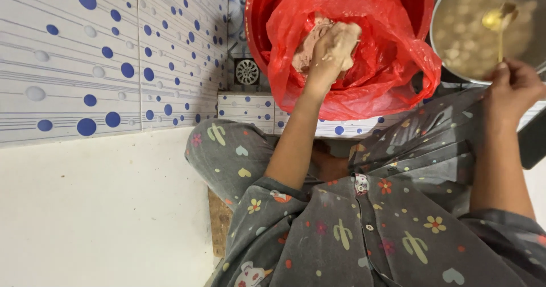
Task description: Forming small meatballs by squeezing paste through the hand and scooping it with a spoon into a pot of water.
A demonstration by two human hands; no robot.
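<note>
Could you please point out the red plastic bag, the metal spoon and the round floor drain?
Red plastic bag (387, 77), head view, on its crumpled right side.
Metal spoon (493, 19), head view, on its bowl.
Round floor drain (247, 71), head view, on its grate.

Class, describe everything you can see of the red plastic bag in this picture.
The red plastic bag is thin, glossy and crumpled. It lines a red tub, its edge spilling over the rim toward the person. Its mouth is open, showing a pinkish-beige paste inside. The left hand, coated in paste, is pressed into that mass. The bag sits beside a metal pot.
</note>
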